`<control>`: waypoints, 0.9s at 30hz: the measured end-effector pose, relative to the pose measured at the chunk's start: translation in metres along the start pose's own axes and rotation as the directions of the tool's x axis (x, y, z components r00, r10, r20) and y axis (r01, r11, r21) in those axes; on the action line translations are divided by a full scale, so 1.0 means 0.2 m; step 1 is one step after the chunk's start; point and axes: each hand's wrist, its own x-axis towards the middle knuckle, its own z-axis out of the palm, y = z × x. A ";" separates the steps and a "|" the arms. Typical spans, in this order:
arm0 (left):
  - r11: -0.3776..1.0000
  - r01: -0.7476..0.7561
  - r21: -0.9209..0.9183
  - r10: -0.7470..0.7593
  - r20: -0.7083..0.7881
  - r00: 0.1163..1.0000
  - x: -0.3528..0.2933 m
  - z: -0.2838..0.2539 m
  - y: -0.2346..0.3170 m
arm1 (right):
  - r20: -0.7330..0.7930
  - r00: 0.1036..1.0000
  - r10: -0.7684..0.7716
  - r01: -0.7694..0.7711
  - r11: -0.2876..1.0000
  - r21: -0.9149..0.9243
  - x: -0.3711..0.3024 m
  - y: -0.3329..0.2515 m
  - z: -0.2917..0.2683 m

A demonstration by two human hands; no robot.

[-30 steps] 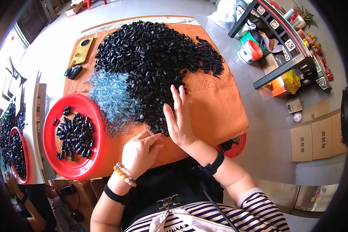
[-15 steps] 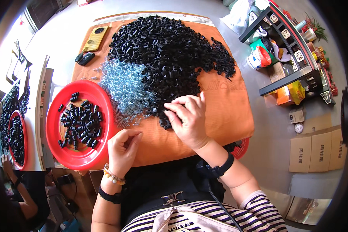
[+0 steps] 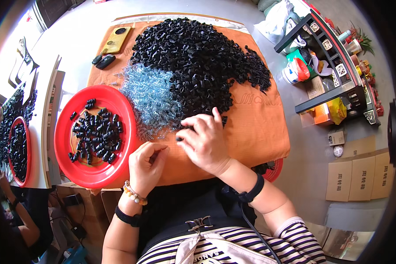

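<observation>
A large heap of small black plastic parts point(image 3: 189, 53) covers the far middle of the orange cloth point(image 3: 255, 127). Against its left side lies a pile of small, clear bluish coil springs point(image 3: 149, 90). Further left, a round red tray point(image 3: 62, 141) holds several short black cylindrical pieces point(image 3: 97, 136). My right hand point(image 3: 204, 143) is at the near edge of the heap, thumb and fingers pinching a small black plastic part point(image 3: 179, 139). Just right of the tray, my left hand point(image 3: 146, 165) is closed, thumb against curled fingers; what it holds, if anything, is hidden.
A yellow phone-like case point(image 3: 118, 39) and a dark key fob point(image 3: 104, 61) lie at the cloth's far left. On the left, another person's arm point(image 3: 24, 218) is beside a table with a second red tray point(image 3: 27, 154). Shelving point(image 3: 334, 53) and cardboard boxes point(image 3: 361, 178) stand right.
My right hand has drawn back from the heap, slightly left and nearer, with a small black plastic part in its fingertips. The left hand stays closed. The whole view has shifted a little.
</observation>
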 end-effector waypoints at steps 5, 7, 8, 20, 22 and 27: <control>0.999 0.045 -0.019 -0.045 -0.002 0.999 0.01 0.01 0.02 | 0.126 0.991 -0.048 0.038 0.996 0.077 -0.02 0.01 -0.03; 0.999 0.019 0.043 -0.019 0.010 1.000 0.01 0.01 0.01 | 0.141 0.989 -0.049 0.036 0.995 0.090 -0.04 0.02 -0.03; 0.995 -0.008 0.103 0.005 0.025 1.000 0.01 0.01 0.01 | 0.124 0.992 -0.036 0.022 0.994 0.109 -0.05 0.02 -0.03; 0.935 -0.122 0.332 0.103 0.073 0.992 0.00 0.06 0.02 | 0.068 0.998 0.018 -0.019 1.000 0.008 -0.11 0.00 -0.03; 0.918 -0.152 0.367 0.127 0.092 0.988 0.00 0.06 0.02 | 0.079 0.997 0.018 -0.019 1.000 0.009 -0.10 -0.02 -0.02; 0.919 -0.175 0.353 0.165 0.060 0.985 0.00 0.06 0.01 | 0.089 0.995 -0.040 0.035 0.998 0.056 -0.07 -0.07 -0.03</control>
